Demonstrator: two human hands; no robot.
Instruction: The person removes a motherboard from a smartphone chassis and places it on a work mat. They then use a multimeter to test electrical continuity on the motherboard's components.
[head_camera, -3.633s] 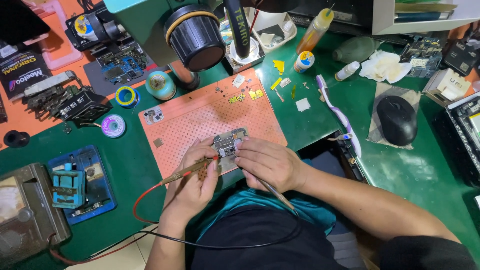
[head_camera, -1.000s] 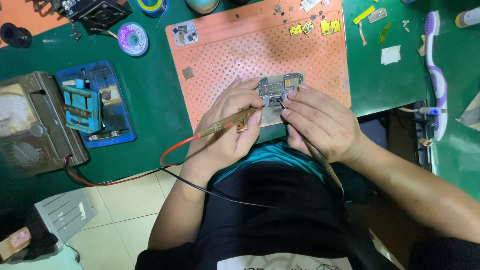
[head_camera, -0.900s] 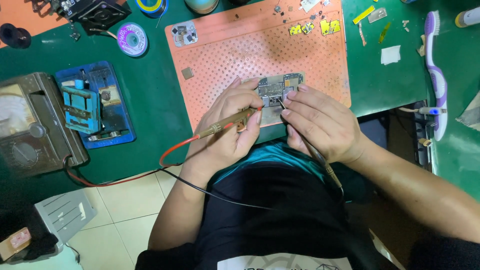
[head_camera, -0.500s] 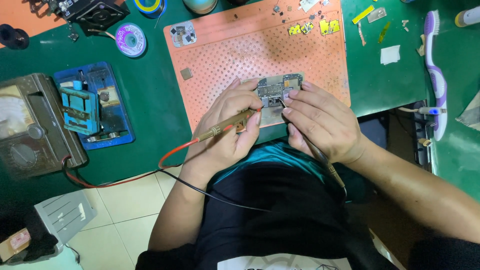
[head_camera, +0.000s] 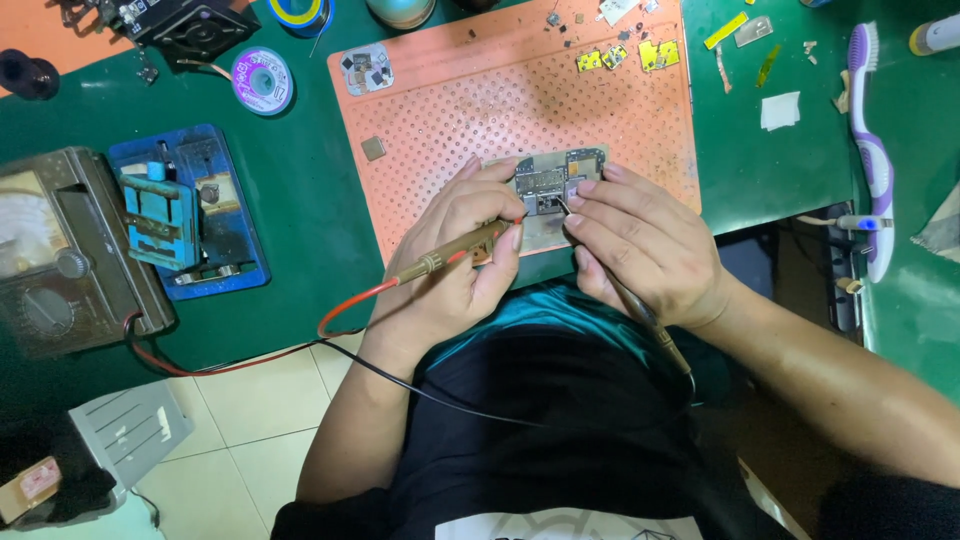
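At the far left of the green desk (head_camera: 300, 210) sits an old grey meter (head_camera: 60, 255), and a blue holder (head_camera: 190, 205) lies beside it. The left hand (head_camera: 450, 260) is curled around a brown probe (head_camera: 455, 255) with a red wire. Next to it, a small circuit board (head_camera: 550, 185) lies on the orange mat (head_camera: 500, 110). The right hand (head_camera: 645, 245) pinches a dark probe (head_camera: 640, 310) whose tip touches the board.

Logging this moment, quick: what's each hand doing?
Left hand: closed on a red-wired probe.
Right hand: closed on a black-wired probe, tip at the circuit board.
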